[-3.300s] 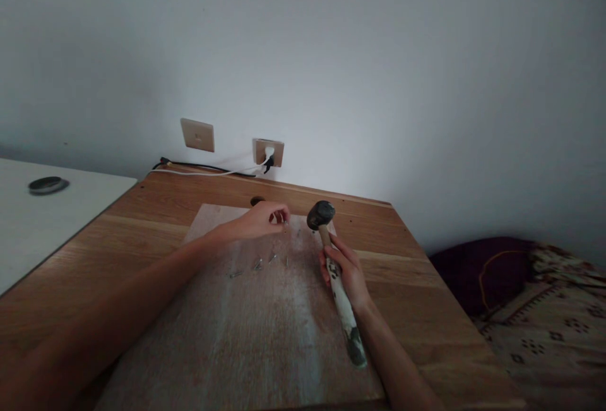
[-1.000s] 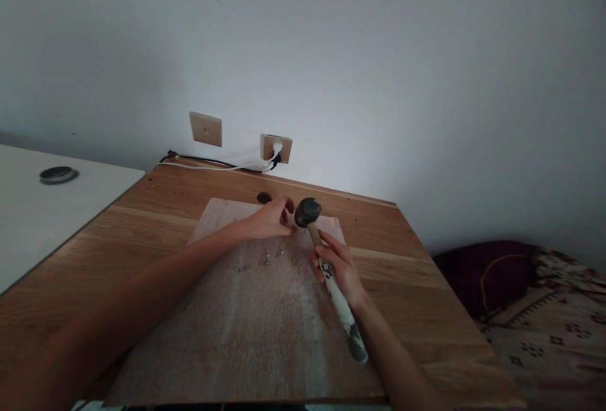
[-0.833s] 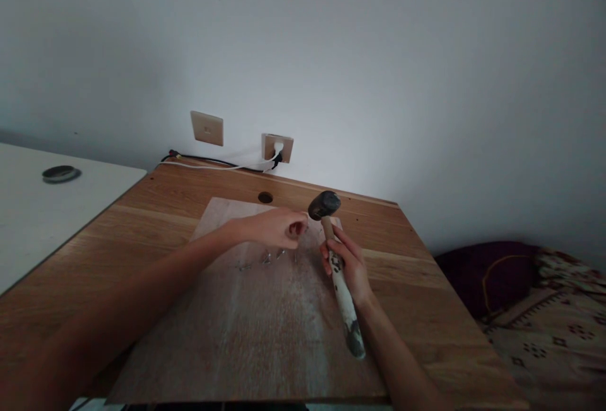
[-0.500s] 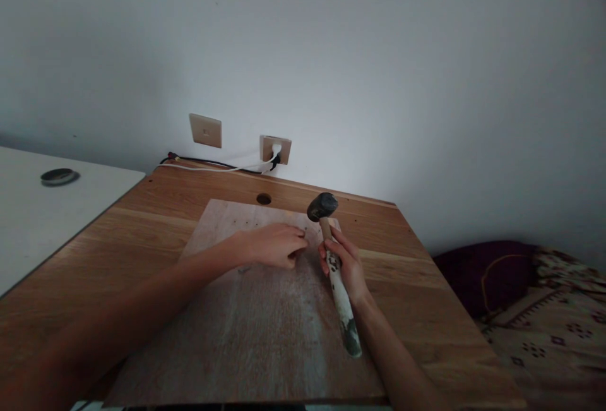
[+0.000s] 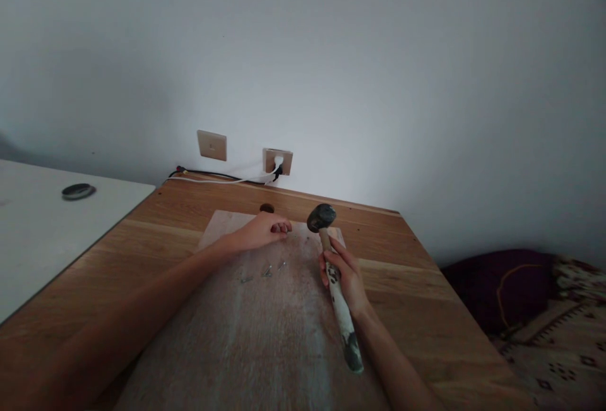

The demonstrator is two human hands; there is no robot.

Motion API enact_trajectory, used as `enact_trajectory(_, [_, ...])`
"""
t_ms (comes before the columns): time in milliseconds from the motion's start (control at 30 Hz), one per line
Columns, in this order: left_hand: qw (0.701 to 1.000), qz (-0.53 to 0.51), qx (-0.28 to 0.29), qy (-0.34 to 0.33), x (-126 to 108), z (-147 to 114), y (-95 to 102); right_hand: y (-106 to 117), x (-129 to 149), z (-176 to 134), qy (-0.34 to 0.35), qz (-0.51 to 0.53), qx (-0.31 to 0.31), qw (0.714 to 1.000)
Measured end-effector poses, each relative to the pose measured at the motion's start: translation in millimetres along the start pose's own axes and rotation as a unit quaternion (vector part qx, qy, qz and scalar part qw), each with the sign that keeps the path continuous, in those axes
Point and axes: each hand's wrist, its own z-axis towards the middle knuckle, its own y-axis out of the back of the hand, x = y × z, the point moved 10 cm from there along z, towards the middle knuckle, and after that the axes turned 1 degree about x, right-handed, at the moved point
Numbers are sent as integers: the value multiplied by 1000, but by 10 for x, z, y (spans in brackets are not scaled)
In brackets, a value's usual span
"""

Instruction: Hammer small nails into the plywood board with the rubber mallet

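Note:
My right hand (image 5: 348,275) is wrapped round the pale, stained handle of a hammer (image 5: 339,310), whose dark, stubby head (image 5: 321,217) points up and away from me above the board. My left hand (image 5: 262,230) is over the far part of a worn wooden board (image 5: 265,341), its thumb and fingers pinched together. Whatever is between those fingertips is too small to make out. Several small metal nails (image 5: 267,270) lie loose on the board, nearer to me than my left hand. Small dark spots (image 5: 307,238) mark the board's far edge by the hammer head.
The board lies on a wooden table (image 5: 402,310) with a round cable hole (image 5: 267,208) behind it. Cables (image 5: 222,177) run along the wall to a socket (image 5: 278,161). A white tabletop (image 5: 38,228) adjoins on the left. Patterned fabric (image 5: 563,348) is at the right.
My left hand has moved away from me and slightly left, uncovering the loose nails. My right hand still holds the hammer in nearly the same place. The view has tilted up slightly.

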Motion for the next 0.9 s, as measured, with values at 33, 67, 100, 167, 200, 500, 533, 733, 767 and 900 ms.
enact_trajectory(33, [1000,2,-9,0,0,-20,-18,-3,-3,0,2,-1,3,1000])
enact_trajectory(67, [1000,8,-17,-2,-4,-36,-27,-7,-5,-2,3,-4,6,1000])
enact_trajectory(100, [1000,17,-23,-5,-10,-48,-32,-10,-8,-5,4,-7,9,1000])
enact_trajectory(167, [999,34,-26,-12,-19,-58,-38,-14,-15,-14,5,-14,12,1000])
enact_trajectory(200, [999,38,-23,-15,-20,-59,-42,-16,-15,-19,6,-17,14,1000])
enact_trajectory(500, [997,67,-35,-36,-4,-88,-21,-207,174,67,-42,-32,33,998])
enact_trajectory(533, [997,57,-35,-31,10,-91,-19,-260,188,78,-55,-29,37,997])
enact_trajectory(733, [999,7,-40,8,104,-101,12,-516,184,27,-43,-17,49,998])
enact_trajectory(767, [999,4,-40,9,108,-102,13,-534,168,7,-37,-33,53,997])
enact_trajectory(900, [999,2,-45,15,134,-104,24,-579,119,-62,-23,-72,84,994])
